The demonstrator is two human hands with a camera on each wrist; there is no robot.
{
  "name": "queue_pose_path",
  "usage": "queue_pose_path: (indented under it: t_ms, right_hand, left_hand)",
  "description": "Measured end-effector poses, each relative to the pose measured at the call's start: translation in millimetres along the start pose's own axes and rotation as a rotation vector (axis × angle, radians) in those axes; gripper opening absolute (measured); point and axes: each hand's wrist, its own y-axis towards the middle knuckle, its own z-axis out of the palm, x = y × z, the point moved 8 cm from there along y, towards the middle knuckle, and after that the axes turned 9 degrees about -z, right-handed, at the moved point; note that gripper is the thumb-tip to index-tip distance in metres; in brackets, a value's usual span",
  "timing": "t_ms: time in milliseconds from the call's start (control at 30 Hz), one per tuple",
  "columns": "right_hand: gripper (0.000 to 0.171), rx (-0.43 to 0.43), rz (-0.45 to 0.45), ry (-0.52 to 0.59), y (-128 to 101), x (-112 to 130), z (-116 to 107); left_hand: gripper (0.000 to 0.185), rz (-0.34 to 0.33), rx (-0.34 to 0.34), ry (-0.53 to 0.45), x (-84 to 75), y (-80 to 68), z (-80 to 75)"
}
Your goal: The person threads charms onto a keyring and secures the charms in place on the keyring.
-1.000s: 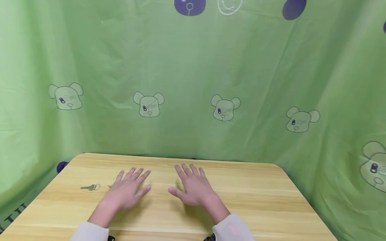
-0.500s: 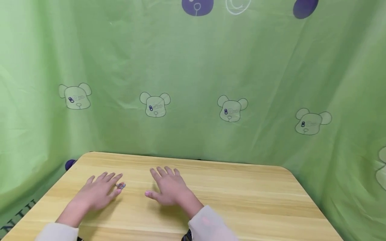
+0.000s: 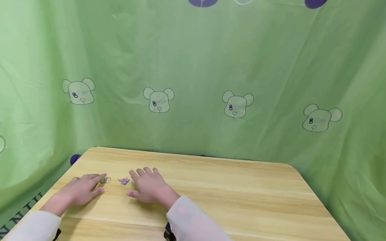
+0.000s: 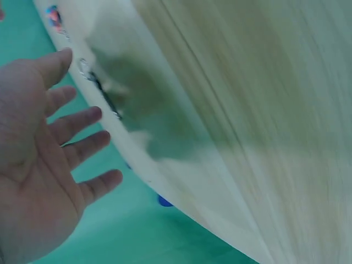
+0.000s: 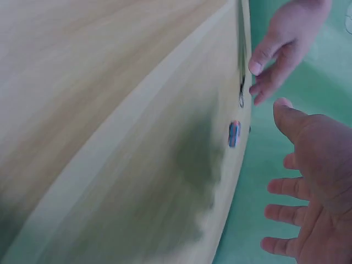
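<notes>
A key on a ring (image 3: 105, 180) lies on the wooden table at the left. My left hand (image 3: 79, 190) is over it with fingers extended, hiding most of its blade. In the left wrist view the dark key (image 4: 102, 91) shows below the spread fingers, apart from them. Just right of the key lies a small pink-and-blue trinket (image 3: 124, 180) with a short chain, also visible as a small coloured piece (image 5: 234, 133) in the right wrist view. Beside the trinket, my right hand (image 3: 149, 187) hovers with straight, spread fingers and holds nothing.
The light wood table (image 3: 241, 197) has rounded far corners. A green curtain (image 3: 193, 134) printed with bear heads hangs behind and around it.
Both hands have moved left across the table, the left one now over the key. The trinket, hidden at first, has come into sight between the hands. The head view has turned slightly left.
</notes>
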Motion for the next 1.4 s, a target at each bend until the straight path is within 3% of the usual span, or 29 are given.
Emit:
queue_pose_path:
  t_ms: [267,533,767,933,1167,1400]
  right_hand:
    - [0.070,-0.006,-0.049,-0.030,31.3,13.7,6.3]
    - [0.056,0.023,-0.066,-0.017,54.2,17.1,22.4]
    - [0.043,0.001,-0.016,0.056,67.9,13.8,34.1]
    - [0.037,-0.046,0.050,0.037,75.1,10.1,37.4]
    - [0.027,-0.098,0.078,0.016,80.3,13.4,38.3]
    - [0.023,-0.136,0.075,-0.022,82.6,13.2,37.2]
  left_hand:
    - [0.052,0.013,-0.028,-0.074,16.3,15.2,5.5]
    - [0.042,0.019,-0.043,-0.139,18.6,21.8,9.6]
    - [0.030,0.021,-0.029,-0.183,19.5,23.7,7.2]
    - [0.025,0.002,-0.033,-0.173,17.9,26.8,5.4]
    - [0.015,-0.028,-0.046,-0.170,15.7,32.0,4.7]
    - [0.006,-0.002,-0.078,-0.163,11.5,38.8,5.6]
